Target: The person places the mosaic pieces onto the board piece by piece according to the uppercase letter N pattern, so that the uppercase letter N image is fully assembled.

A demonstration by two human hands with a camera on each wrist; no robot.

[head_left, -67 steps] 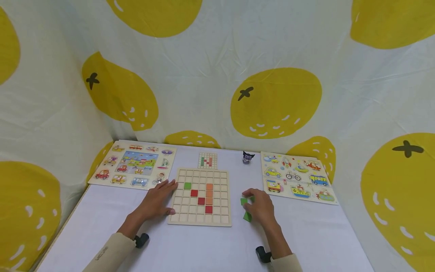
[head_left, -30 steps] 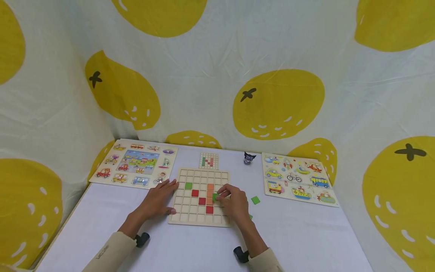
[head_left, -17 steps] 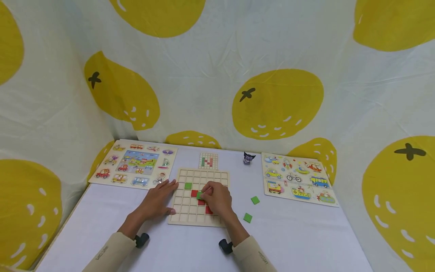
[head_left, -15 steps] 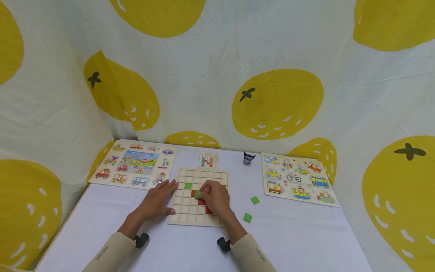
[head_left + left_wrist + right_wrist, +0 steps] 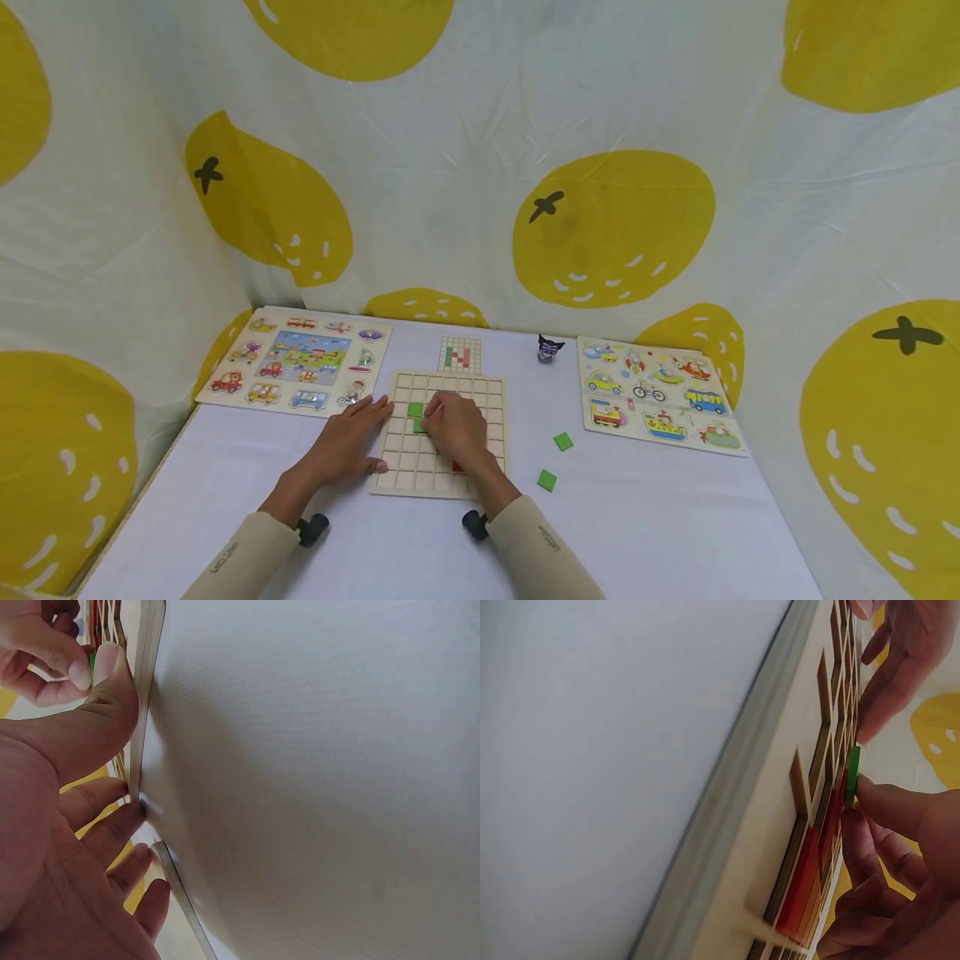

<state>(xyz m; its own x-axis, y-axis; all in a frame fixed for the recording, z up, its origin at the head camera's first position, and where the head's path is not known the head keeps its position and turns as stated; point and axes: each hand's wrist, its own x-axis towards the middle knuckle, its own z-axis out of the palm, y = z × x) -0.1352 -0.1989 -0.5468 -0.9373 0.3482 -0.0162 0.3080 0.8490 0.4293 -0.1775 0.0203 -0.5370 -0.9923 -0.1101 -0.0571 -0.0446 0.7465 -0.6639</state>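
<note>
A wooden grid board [image 5: 405,481] lies flat on the table. My right hand [image 5: 459,429] pinches a square green tile [image 5: 418,426] between thumb and finger over the board's left half, just below a green tile [image 5: 415,409] lying in a cell. In the right wrist view the pinched green tile [image 5: 853,776] stands tilted on edge above the grid, near a red tile [image 5: 802,881]. One red tile [image 5: 457,467] shows beside the right wrist; the hand hides other tiles. My left hand [image 5: 348,442] rests on the board's left edge, fingers spread and thumb along the side.
Two loose green tiles [image 5: 563,442] lie right of the board. A small pattern card [image 5: 461,355] sits behind it, with a dark figurine [image 5: 549,348] to its right. Picture puzzle boards lie at the back left [image 5: 292,362] and back right [image 5: 660,396].
My right hand has picked a green tile from the loose ones on the right and carried it left across the board. The left hand has stayed at the board's edge.
</note>
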